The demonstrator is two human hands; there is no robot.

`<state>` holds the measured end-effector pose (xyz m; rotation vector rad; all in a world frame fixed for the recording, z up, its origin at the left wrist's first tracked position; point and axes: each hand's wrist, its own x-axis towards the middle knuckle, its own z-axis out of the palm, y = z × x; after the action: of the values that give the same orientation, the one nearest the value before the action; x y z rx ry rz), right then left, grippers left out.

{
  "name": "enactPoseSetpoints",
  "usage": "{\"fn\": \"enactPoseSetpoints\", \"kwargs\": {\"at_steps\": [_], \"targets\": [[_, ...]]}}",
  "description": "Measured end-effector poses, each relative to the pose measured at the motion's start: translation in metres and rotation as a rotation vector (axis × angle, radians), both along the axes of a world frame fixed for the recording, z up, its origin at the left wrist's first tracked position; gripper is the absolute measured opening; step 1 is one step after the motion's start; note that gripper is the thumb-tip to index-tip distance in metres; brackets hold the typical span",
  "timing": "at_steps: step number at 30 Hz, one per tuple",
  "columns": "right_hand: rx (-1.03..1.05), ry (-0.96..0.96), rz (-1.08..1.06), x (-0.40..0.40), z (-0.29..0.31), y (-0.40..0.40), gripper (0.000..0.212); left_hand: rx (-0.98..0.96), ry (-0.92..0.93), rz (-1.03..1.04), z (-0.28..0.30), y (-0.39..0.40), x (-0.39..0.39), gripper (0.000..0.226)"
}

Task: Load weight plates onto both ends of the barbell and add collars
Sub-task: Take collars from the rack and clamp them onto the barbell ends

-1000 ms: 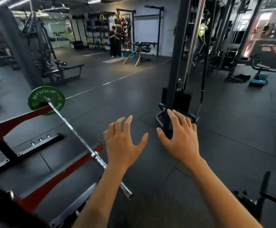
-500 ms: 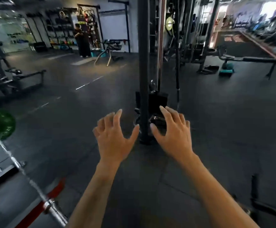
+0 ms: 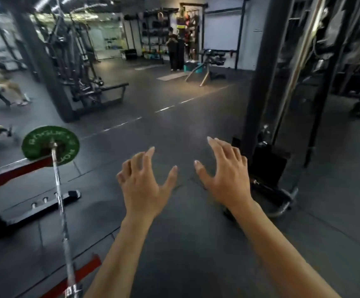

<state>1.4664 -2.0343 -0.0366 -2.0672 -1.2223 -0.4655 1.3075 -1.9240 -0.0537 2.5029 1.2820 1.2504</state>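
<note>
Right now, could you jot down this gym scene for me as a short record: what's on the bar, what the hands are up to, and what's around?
place: gym with dark rubber floor
barbell: lies on a red and black rack, running away from the camera
far end: one green plate
near end: no plate on the part in view
collar: none in view
left hand: fingers spread, holds nothing, above the floor
right hand: fingers spread, holds nothing
background: person standing by shelves
</note>
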Motion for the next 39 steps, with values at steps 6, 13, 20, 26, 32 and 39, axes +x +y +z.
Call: {"fn": "enactPoseSetpoints", "kwargs": {"at_steps": [6, 13, 20, 26, 32, 39], "targets": [[-0.035, -0.034, 0.114, 0.047, 0.0, 0.146, 0.065, -0.017, -0.087, 0.105, 0.006, 0.128, 0.045, 0.076], [-0.011, -0.057, 0.164, 0.12, 0.01, 0.294, 0.067, 0.012, -0.07, 0.201, 0.015, 0.272, 0.104, 0.077], [-0.012, -0.012, 0.235, 0.205, -0.012, 0.436, 0.067, 0.017, -0.048, 0.281, -0.008, 0.402, 0.173, 0.075], [-0.023, -0.004, 0.367, 0.277, -0.012, 0.582, 0.068, 0.014, -0.022, 0.357, -0.004, 0.523, 0.242, 0.074], [-0.04, -0.008, 0.511, 0.312, -0.012, 0.723, 0.068, -0.019, -0.013, 0.524, -0.001, 0.637, 0.264, 0.076], [-0.023, -0.01, 0.607, 0.31, -0.025, 0.888, 0.067, -0.048, 0.025, 0.589, -0.016, 0.78, 0.267, 0.078]]}}
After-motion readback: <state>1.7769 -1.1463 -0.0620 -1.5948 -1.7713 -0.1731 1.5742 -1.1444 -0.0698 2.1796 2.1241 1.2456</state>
